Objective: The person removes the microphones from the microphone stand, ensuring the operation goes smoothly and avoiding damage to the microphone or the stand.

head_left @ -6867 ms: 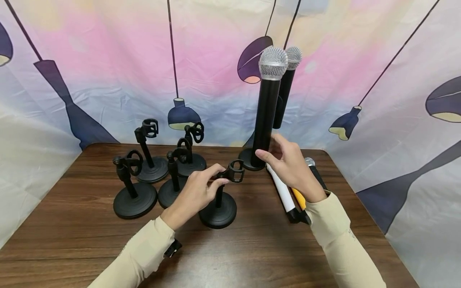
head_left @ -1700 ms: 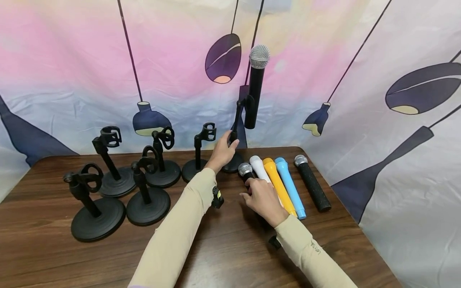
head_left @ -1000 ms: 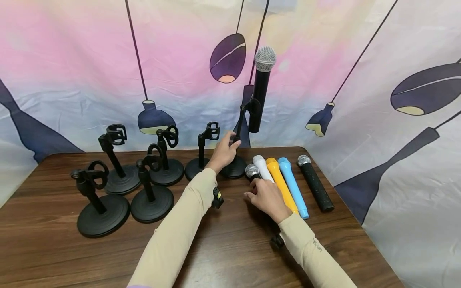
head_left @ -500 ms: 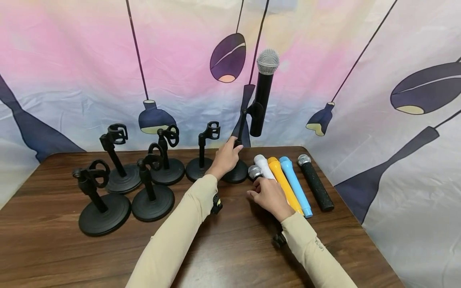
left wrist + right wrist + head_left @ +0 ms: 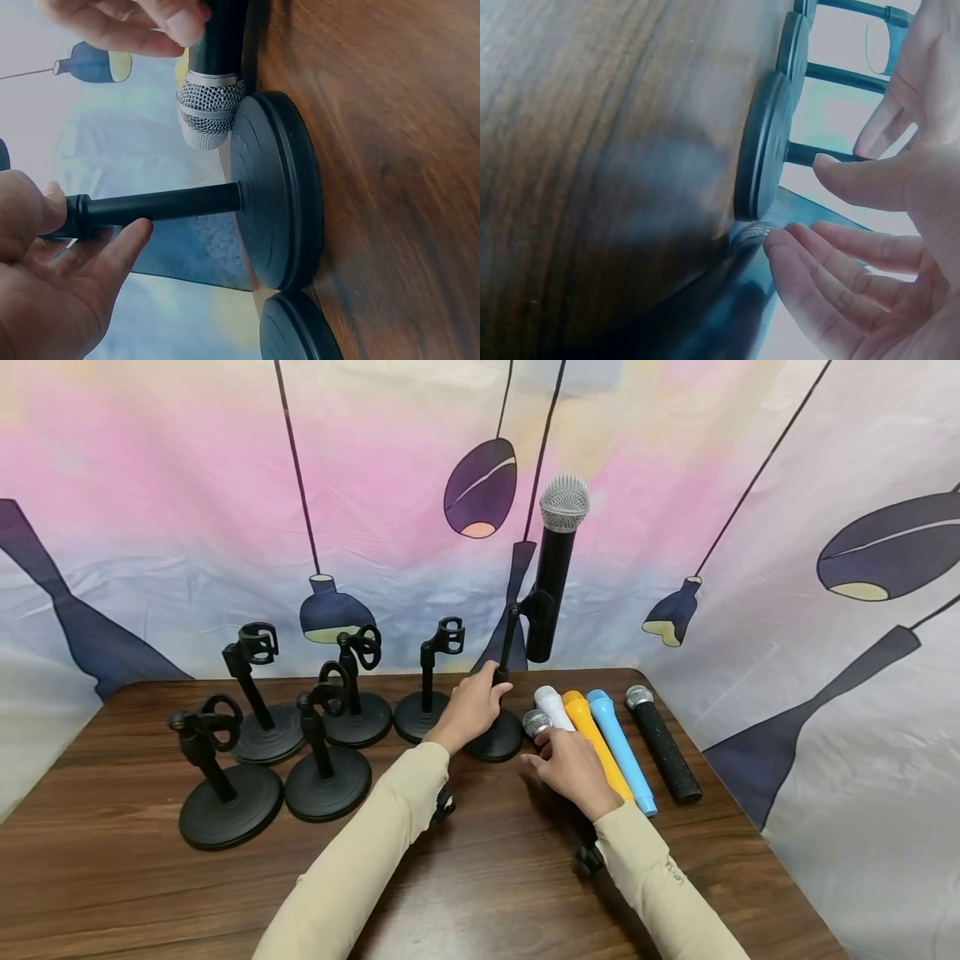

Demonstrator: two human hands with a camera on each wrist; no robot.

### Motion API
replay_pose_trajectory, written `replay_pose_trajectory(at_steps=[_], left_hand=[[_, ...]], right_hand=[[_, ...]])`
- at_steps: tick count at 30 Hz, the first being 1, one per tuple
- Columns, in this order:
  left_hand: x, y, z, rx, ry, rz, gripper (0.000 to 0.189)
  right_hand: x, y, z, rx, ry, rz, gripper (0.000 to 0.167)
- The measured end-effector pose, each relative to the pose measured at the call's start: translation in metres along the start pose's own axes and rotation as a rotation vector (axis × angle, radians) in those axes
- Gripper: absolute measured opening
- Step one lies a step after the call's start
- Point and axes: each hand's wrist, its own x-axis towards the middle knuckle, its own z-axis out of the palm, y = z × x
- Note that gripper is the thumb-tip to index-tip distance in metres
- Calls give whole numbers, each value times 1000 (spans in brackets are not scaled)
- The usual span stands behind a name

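Note:
In the head view my left hand (image 5: 471,708) pinches the pole of a black desk microphone stand (image 5: 497,739), whose clip holds a black microphone (image 5: 551,577) with a silver mesh head, tilted upright. The left wrist view shows thumb and fingers around the pole's collar, above the round base (image 5: 270,195). My right hand (image 5: 573,768) rests over another silver-headed black microphone (image 5: 537,722) lying on the table; its fingers touch the microphone, with the thumb apart in the right wrist view. Most of that microphone's body is hidden beneath the hand. Its mesh head lies close to the stand's base.
Several black stands with unfilled clips, one of them a front-left stand (image 5: 231,806), stand on the wooden table (image 5: 480,893). Right of my right hand lie white (image 5: 553,706), yellow (image 5: 600,745) and blue (image 5: 622,752) microphones and a speckled black microphone (image 5: 663,743).
Earlier my right hand held a black microphone upright and my left held another stand's clip. Over the last second, my left hand has drawn the microphone-bearing stand nearer; the right hand barely moves.

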Motion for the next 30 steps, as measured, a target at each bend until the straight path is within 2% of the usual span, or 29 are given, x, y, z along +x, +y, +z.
replay_pose_trajectory(at_steps=[9, 19, 26, 30], left_hand=[[-19, 0, -7, 52, -27, 39, 37], [-34, 2, -16, 127, -53, 44, 34], [-47, 1, -23, 154, -59, 52, 31], [-55, 1, -28, 151, -69, 45, 26]], right_hand=[[-1, -3, -13, 59, 2, -29, 32], [4, -13, -34, 38, 23, -74, 33], [6, -25, -53, 104, 20, -117, 34], [8, -32, -67, 161, 10, -131, 41]])
